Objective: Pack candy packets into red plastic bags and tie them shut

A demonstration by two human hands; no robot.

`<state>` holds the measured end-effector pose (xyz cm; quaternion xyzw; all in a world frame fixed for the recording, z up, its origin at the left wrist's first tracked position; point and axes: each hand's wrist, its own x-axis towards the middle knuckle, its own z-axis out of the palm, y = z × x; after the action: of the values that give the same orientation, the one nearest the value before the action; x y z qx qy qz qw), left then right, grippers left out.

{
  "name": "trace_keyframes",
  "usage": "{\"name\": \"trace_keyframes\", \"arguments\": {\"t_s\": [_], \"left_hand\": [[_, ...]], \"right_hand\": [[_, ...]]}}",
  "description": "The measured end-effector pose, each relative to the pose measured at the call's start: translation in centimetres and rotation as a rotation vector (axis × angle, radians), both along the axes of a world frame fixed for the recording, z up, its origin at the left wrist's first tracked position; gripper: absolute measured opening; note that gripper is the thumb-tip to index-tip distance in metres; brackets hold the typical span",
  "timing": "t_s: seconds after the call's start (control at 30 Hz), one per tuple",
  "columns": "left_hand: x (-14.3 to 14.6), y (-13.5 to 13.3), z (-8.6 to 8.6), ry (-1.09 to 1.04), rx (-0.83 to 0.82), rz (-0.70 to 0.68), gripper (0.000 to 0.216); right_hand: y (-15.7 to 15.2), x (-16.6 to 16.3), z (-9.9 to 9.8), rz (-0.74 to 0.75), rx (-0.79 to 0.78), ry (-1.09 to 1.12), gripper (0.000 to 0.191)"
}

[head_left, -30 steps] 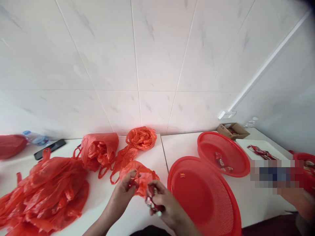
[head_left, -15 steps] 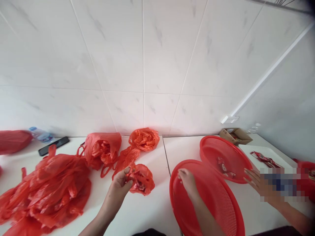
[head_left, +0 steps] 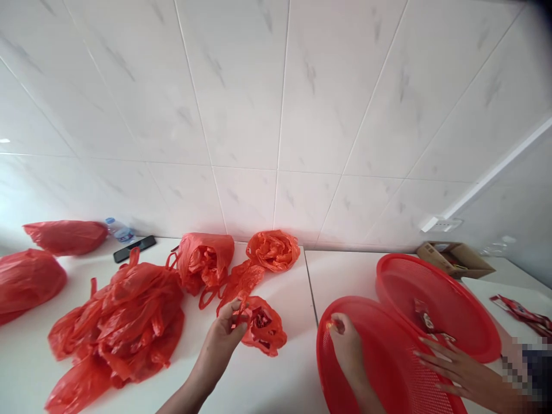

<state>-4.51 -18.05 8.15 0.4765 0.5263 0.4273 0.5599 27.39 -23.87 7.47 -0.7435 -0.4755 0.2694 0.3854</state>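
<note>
My left hand (head_left: pixel 221 340) pinches the gathered edge of a small red plastic bag (head_left: pixel 276 336), which stands open on the white table. Dark red wrapped packets (head_left: pixel 260 318) show inside its mouth. Over the left part of the nearer red mesh basket (head_left: pixel 375 351), my right hand (head_left: pixel 348 348) has its fingers curled together. A small orange-yellow bit shows at the fingertips, too small to name. No items can be made out in this basket. Behind it to the right, a second red basket (head_left: pixel 448 299) holds a few small wrapped packets (head_left: pixel 423 315).
A co-worker's hand (head_left: pixel 457 368) reaches in from the right over the baskets. A heap of red bags (head_left: pixel 121 322) lies at left, with a phone (head_left: pixel 134 249) and bottle (head_left: pixel 121 231) behind. A cardboard box (head_left: pixel 457 257) and white tray (head_left: pixel 495 287) stand at right.
The view has turned left, so things sit farther right. The co-worker's hand has moved left over the baskets. My left hand keeps hold of the bag; my right stays over the nearer basket.
</note>
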Motion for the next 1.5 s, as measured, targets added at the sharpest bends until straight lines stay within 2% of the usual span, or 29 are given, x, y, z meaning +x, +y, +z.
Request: {"name": "trace_keyframes", "arguments": {"t_s": [0.1, 0.17, 0.23, 0.27, 0.37, 0.43, 0.5, 0.57, 0.6, 0.63, 0.7, 0.8, 0.87, 0.93, 1.03, 1.13, 1.2, 1.33, 1.43, 1.5], "left_hand": [[0.1, -0.1, 0.1, 0.011, 0.008, -0.008, 0.033], [0.2, -0.2, 0.2, 0.012, 0.022, -0.016, 0.032], [0.1, -0.3, 0.2, -0.008, 0.035, -0.019, 0.031], [0.1, -0.3, 0.1, -0.025, 0.038, -0.022, 0.031], [-0.2, -0.3, -0.3, -0.069, 0.038, -0.017, 0.030], [-0.6, -0.3, -0.6, -0.087, 0.031, 0.002, 0.032], [-1.1, -0.1, -0.7, -0.100, 0.032, 0.021, 0.033], [-1.7, 0.2, -0.5, -0.103, 0.038, 0.045, 0.032], [-1.9, 0.4, -0.4, -0.105, 0.034, 0.058, 0.031], [-2.0, 0.5, -0.3, -0.110, 0.027, 0.074, 0.029], [-2.2, 0.8, 0.0, -0.138, 0.007, 0.095, 0.026], [-2.0, 1.3, 0.1, -0.203, -0.009, 0.079, 0.025], [-1.9, 1.4, 0.2, -0.233, -0.010, 0.060, 0.023], [-2.0, 1.3, 0.5, -0.230, -0.006, 0.049, 0.022], [-2.3, 0.6, 1.4, -0.187, 0.026, 0.033, 0.022], [-2.7, -0.1, 1.6, -0.118, 0.067, -0.029, 0.022], [-3.0, -0.3, 0.9, 0.013, 0.075, -0.093, 0.020], [-3.2, -0.4, -0.3, 0.397, 0.156, -0.181, 0.008], [-2.7, -0.6, 0.7, 0.468, 0.204, -0.211, 0.008], [-2.0, -0.8, 2.1, 0.452, 0.227, -0.245, 0.008]], "right_hand": [[1.7, -6.4, -0.6, 0.011, 0.068, 0.044, 0.020], [2.8, -10.0, -0.5, 0.041, 0.209, 0.117, 0.017], [3.8, -13.0, -0.3, 0.155, 0.321, 0.186, 0.016], [4.3, -14.2, -0.3, 0.233, 0.319, 0.216, 0.016], [5.4, -16.3, -1.2, 0.489, 0.091, 0.201, 0.022], [5.4, -16.2, -2.6, 0.637, -0.063, 0.053, 0.024], [5.0, -15.1, -4.4, 0.708, -0.135, -0.155, 0.029], [4.2, -13.5, -6.1, 0.706, -0.150, -0.268, 0.032], [3.8, -12.6, -6.7, 0.687, -0.148, -0.254, 0.028], [3.5, -11.8, -7.2, 0.652, -0.149, -0.197, 0.024], [3.1, -10.5, -7.5, 0.536, -0.145, 0.017, 0.030], [3.4, -9.5, -6.6, 0.327, -0.105, 0.451, 0.037], [4.0, -9.2, -5.4, 0.242, -0.034, 0.709, 0.035], [4.5, -9.0, -4.0, 0.186, 0.033, 0.872, 0.032], [4.6, -8.8, -2.2, 0.178, 0.117, 1.036, 0.025], [4.1, -8.9, -2.2, 0.235, 0.158, 1.218, 0.023], [3.8, -9.2, -3.2, 0.207, 0.107, 1.230, 0.025], [3.2, -9.8, -5.3, 0.043, 0.028, 1.025, 0.028], [2.6, -10.4, -4.7, 0.111, 0.028, 0.925, 0.023], [2.2, -11.3, -3.2, 0.232, -0.041, 0.841, 0.038]]}}
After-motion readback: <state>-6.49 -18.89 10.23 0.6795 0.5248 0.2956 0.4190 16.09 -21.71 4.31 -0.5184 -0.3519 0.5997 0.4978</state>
